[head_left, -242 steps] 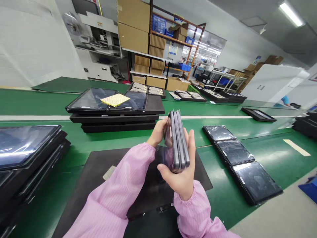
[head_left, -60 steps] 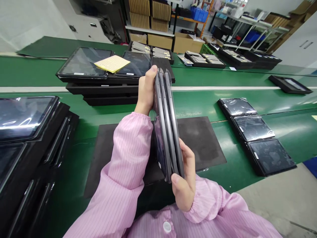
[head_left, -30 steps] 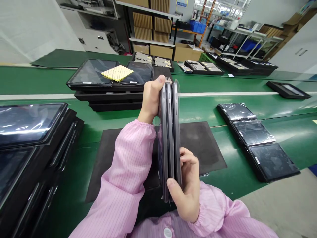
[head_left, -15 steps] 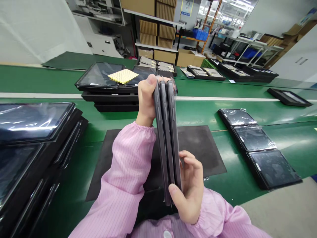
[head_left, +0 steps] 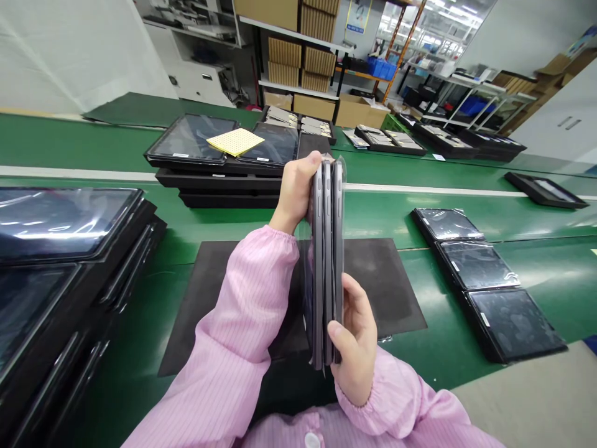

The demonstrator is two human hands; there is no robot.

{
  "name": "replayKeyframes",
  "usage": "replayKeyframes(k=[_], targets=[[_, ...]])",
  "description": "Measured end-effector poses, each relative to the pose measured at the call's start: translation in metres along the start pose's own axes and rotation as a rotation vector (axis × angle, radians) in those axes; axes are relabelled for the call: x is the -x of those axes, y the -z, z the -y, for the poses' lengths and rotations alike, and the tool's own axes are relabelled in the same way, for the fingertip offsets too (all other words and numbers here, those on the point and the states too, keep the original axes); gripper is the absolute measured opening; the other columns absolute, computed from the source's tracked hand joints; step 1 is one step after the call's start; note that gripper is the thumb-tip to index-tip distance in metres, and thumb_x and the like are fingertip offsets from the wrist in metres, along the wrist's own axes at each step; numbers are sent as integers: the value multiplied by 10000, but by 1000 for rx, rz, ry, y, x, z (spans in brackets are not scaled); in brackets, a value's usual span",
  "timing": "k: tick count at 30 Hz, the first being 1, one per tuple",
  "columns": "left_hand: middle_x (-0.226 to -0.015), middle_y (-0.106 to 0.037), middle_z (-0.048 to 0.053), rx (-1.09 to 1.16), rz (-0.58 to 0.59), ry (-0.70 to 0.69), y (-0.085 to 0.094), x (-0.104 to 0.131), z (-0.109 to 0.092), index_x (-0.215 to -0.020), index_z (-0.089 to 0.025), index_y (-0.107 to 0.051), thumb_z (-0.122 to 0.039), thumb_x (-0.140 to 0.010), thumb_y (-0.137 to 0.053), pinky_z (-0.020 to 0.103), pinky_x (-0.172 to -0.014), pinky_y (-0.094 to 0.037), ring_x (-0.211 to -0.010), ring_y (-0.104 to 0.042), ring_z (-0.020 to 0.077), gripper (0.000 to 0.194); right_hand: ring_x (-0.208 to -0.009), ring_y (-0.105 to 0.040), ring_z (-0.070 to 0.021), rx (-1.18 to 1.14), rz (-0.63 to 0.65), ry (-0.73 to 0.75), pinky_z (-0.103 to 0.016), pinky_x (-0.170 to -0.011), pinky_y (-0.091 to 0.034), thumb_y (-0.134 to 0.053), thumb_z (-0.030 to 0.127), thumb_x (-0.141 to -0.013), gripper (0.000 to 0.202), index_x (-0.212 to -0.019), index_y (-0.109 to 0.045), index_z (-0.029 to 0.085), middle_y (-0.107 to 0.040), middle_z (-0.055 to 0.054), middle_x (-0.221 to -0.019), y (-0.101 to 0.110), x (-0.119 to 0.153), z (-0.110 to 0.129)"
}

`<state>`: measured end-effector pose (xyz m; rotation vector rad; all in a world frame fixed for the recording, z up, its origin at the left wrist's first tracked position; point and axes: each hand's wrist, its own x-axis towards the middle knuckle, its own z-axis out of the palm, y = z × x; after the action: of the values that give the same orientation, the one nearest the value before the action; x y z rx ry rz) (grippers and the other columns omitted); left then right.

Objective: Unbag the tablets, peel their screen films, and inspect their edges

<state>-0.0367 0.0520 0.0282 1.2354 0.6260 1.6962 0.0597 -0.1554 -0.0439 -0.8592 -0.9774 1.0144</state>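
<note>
Three thin grey tablets (head_left: pixel 326 261) stand on edge, pressed side by side, with clear film showing at their edges. My left hand (head_left: pixel 297 186) is closed round the far end of this stack, thumb on top. At the near end my right hand (head_left: pixel 357 342) grips the stack's right side, its thumb on the edges and fingers behind the right face. Beneath the stack a dark mat (head_left: pixel 377 280) lies on the green bench (head_left: pixel 298 214). The side buttons of the tablets face up towards me.
Black trays with screens (head_left: pixel 69 224) are piled at left. Behind, more stacked trays (head_left: pixel 214 180) carry a yellow dotted sheet (head_left: pixel 236 142). At right lies a black tray with three film-covered screens (head_left: pixel 480 261). Trays of small parts (head_left: pixel 389 138) line the back.
The stack has swung more upright and shifted right at its far end, my left hand moving with it. My right hand has closed in, its fingers now against the stack's side.
</note>
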Motion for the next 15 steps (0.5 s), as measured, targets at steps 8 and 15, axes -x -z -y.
replayKeyframes(k=[8,15], targets=[[-577,-627,12,-21,31,-35,-4,3,-5,-606,-188,-674,-679,-949,-584,295,-561,-485,-547,-591,140,606,-1129,-673,-267,-30,0,-62,-443,-997,-580,-757,299,-787,363,-1148,-719,283,-654,-56,-1185,3,-1,1],[-561,-638,16,-19,77,-39,-9,5,-7,-590,-197,-658,-711,-920,-605,303,-553,-497,-551,-614,155,613,-1006,-658,-223,-12,-38,-20,-356,-875,-573,-754,293,-788,266,-1051,-716,284,-639,-33,-1071,1,-2,5]])
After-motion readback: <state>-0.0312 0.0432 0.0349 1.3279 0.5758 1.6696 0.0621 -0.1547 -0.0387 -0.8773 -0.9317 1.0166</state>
